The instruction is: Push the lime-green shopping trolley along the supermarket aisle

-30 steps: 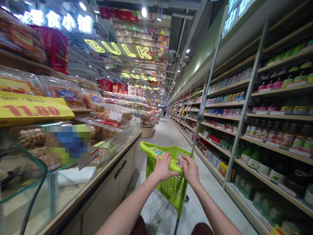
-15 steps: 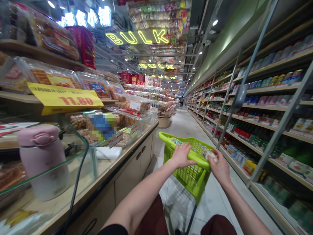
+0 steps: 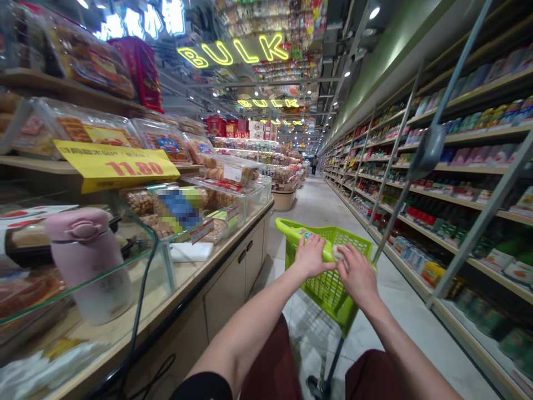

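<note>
A lime-green shopping cart [image 3: 325,289] with a perforated basket stands in front of my knees. My left hand [image 3: 308,256] lies over its green handle [image 3: 288,229], fingers curled across the top beside a small label. Close to its thumb, my right hand [image 3: 357,273] presses a crumpled white cloth or wipe [image 3: 340,253] onto the handle. Most of that white piece is hidden under the right fingers. The handle's right end is covered by the right hand.
Along the left runs a counter [image 3: 233,250] with packaged snacks, a yellow price sign [image 3: 120,166], a pink bottle [image 3: 89,261] and a black cable [image 3: 144,289]. Stocked shelves [image 3: 462,194] with a slanting metal pole line the right. A person [image 3: 314,165] stands far down the aisle.
My right hand has slid left along the handle with the white piece, from the right end to beside my left thumb. My left hand stays on the handle.
</note>
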`<state>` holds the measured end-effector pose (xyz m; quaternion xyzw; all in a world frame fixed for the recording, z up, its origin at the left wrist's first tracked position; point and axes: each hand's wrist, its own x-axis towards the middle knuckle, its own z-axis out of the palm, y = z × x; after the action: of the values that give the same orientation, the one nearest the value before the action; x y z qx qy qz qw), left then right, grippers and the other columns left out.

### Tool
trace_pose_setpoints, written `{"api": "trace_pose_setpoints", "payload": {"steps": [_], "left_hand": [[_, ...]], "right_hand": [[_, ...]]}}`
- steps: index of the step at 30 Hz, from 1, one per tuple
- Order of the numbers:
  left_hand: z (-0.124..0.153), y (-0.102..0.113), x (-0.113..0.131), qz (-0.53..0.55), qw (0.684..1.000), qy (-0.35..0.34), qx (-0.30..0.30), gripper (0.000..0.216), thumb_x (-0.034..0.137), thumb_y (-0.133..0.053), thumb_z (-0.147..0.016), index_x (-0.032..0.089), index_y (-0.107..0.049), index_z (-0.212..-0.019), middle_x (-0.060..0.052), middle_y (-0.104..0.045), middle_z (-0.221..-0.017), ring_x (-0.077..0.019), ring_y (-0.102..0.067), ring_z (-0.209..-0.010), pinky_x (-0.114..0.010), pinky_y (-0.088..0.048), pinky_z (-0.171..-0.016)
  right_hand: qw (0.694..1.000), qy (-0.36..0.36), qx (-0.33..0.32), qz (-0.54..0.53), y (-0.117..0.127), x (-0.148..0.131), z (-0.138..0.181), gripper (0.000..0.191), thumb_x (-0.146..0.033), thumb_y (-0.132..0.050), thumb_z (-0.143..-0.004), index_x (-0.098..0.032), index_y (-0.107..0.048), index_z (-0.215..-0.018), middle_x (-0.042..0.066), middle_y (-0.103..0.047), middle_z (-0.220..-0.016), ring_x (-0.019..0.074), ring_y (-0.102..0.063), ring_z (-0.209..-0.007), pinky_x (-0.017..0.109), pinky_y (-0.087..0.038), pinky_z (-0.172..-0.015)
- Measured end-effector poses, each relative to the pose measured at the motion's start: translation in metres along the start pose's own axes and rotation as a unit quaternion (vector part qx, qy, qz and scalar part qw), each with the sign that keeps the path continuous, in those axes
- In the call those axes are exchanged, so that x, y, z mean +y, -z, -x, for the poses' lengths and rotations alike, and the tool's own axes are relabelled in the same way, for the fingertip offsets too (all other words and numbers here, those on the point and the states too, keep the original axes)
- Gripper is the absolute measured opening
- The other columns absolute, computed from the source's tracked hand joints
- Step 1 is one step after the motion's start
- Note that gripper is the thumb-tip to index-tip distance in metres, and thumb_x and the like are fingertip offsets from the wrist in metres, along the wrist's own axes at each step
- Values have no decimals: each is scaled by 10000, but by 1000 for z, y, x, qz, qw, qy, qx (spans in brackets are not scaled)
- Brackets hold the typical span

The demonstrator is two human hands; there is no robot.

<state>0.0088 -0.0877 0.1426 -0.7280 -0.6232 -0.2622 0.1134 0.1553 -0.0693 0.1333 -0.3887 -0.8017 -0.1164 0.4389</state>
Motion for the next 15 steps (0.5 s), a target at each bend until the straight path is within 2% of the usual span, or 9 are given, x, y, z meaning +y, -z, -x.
{"api": "trace_pose_setpoints", "payload": {"steps": [4,7,11,15], "left_hand": [[5,-4,10,-3,1000,-7,16,681,609,-424,-712,148,-368,-1210,-125,-379,-1309,-258,-270,-1236,-453,-161,-1031],[8,-3,4,-17,1000,-7,10,630,568,-412,-746,165,-355,-1227,-109,-358,-1331,-247,-255,-1247,-458,-165,-1026],[8,-4,-4,-56,998,7,15,539,493,-368,-801,197,-335,-1251,-78,-341,-1351,-224,-233,-1262,-495,-142,-1023],[2,-12,6,-80,996,25,29,486,442,-371,-815,202,-362,-1238,-88,-368,-1333,-226,-256,-1254,-500,-167,-1010]], "right_hand": [[998,-63,-3,14,12,32,2,309,-283,-393,-785,-189,-571,-1019,83,-590,-1033,210,-552,-915,327,-435,-765],[995,-98,15,2,17,53,4,297,-307,-424,-763,-196,-594,-980,63,-610,-978,192,-576,-812,304,-439,-718],[993,-87,72,-30,14,68,4,281,-290,-440,-745,-183,-602,-948,62,-612,-967,188,-569,-834,304,-433,-759],[991,-80,105,-37,12,80,1,263,-255,-441,-745,-174,-593,-945,70,-607,-947,195,-550,-889,323,-429,-799]]}}
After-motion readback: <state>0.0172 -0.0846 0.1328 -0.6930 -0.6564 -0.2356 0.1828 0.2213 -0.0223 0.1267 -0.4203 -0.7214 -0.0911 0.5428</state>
